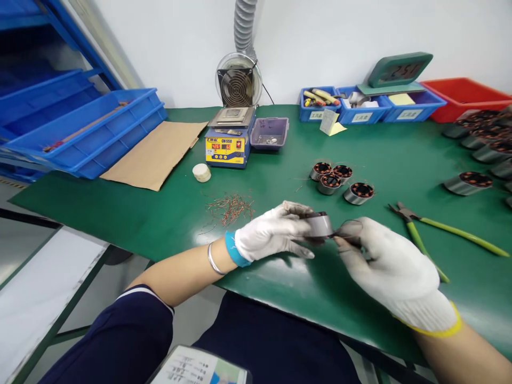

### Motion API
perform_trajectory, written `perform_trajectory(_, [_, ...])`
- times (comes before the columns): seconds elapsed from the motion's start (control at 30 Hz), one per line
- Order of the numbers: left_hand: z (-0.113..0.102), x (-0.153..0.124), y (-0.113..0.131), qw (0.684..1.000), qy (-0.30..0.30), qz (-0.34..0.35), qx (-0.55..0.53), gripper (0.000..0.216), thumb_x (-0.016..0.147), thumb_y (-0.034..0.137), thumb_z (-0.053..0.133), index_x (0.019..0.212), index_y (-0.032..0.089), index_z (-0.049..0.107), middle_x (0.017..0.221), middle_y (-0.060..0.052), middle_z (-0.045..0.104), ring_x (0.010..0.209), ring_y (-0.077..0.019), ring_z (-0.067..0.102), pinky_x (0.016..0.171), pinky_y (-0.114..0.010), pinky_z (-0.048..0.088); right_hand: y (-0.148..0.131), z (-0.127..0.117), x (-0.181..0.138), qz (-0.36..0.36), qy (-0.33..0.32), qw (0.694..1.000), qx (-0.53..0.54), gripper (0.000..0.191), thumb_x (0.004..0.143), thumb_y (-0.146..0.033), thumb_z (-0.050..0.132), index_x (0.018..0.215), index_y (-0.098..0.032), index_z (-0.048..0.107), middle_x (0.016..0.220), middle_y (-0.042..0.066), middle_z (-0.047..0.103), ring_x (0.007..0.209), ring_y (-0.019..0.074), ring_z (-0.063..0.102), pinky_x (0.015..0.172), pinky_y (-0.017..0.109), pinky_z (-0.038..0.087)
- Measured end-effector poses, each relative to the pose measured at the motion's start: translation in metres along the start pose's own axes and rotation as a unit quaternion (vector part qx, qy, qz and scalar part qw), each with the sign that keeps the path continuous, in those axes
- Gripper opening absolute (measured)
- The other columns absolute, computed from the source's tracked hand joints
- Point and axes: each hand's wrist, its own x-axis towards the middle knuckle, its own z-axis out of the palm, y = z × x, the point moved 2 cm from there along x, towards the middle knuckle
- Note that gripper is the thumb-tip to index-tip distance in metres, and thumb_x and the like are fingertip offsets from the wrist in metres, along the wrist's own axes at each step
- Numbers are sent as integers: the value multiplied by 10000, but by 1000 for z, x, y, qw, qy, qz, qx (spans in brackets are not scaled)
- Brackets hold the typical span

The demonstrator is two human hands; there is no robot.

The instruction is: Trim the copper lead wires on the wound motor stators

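Note:
My left hand (280, 228), in a white glove with a blue cuff, grips a motor stator (320, 225), a metal ring wound with copper, tipped on its side above the table. My right hand (384, 261), gloved in white with a yellow hem, pinches a thin dark wire (347, 223) at the stator's right side; motion blurs this spot. To the right lie pliers (412, 221) with green handles, jaws apart. Just behind the held stator stand several more stators (359, 193). Left of my left hand is a pile of copper wire scraps (232, 208).
A solder pot (226, 144) with a lit display stands at the back, a purple tray (270, 133) beside it. Cardboard (160, 149) and blue bins (92, 133) are left. Tool boxes (320, 111), a clock (400, 70) and a red bin (460, 96) line the back right.

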Motion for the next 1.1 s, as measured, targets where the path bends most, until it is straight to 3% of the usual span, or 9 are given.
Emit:
perform_trajectory(0.13, [1,-3,4,980,49,97,165,464,675,423,838,590,162,465,1184,-154,684,1047,-267,679,862,-397,568,-3,1,4,95,-81,985,118,211,837,-360,472,692,-248,577,620,29,621,546,174,576,509,296,462])
perform_trajectory(0.33, [-3,2,-6,916,13,30,399,533,613,411,875,1043,189,651,1111,-106,702,1016,-250,680,856,-388,570,-4,4,3,41,-103,993,52,214,837,-343,460,710,-244,601,711,54,674,595,186,609,526,306,452])
perform_trajectory(0.47, [-1,4,-8,767,1,74,637,362,752,413,769,1025,194,675,1125,-91,697,1008,-272,674,910,-428,546,-1,10,1,18,-115,993,13,232,850,-359,462,743,-247,635,741,52,691,594,187,613,499,304,412])
perform_trajectory(0.53, [-3,5,-8,677,18,111,727,303,799,371,733,1030,182,681,1204,-117,666,1070,-305,651,928,-453,527,3,9,1,69,-112,991,13,208,836,-390,508,763,-258,651,752,47,700,626,203,637,496,308,421])
perform_trajectory(0.6, [-6,7,-7,632,32,119,765,299,809,397,731,1015,185,688,1237,-119,647,1086,-320,641,923,-459,520,11,5,2,170,-52,984,22,178,810,-411,568,820,-263,665,786,61,714,695,234,670,564,340,490])
perform_trajectory(0.73, [-10,9,-7,664,42,106,739,374,772,491,754,986,196,670,1237,-95,630,1042,-283,655,901,-408,527,30,4,5,307,41,939,151,319,795,-396,616,1059,-220,646,1031,144,748,884,278,718,737,391,579])
perform_trajectory(0.83, [-10,7,-6,705,112,85,695,471,742,460,757,1106,194,621,1190,-91,624,959,-251,666,828,-376,542,34,17,8,266,-51,940,208,470,817,-366,581,1258,-203,601,1180,145,738,1015,288,721,809,407,598])
perform_trajectory(0.97, [-9,4,-5,746,140,82,646,821,700,483,776,1409,197,478,1263,-111,633,1109,-305,660,950,-411,538,26,32,8,194,-168,954,153,566,835,-333,558,1390,-229,573,1108,90,766,1008,285,723,895,463,570])
perform_trajectory(1.1, [-9,6,-2,753,101,65,647,1072,710,458,762,1605,266,205,1207,-76,698,1102,-346,687,955,-458,540,20,32,10,249,-153,908,302,493,784,-327,605,1255,-183,619,850,49,723,736,208,696,695,352,568])
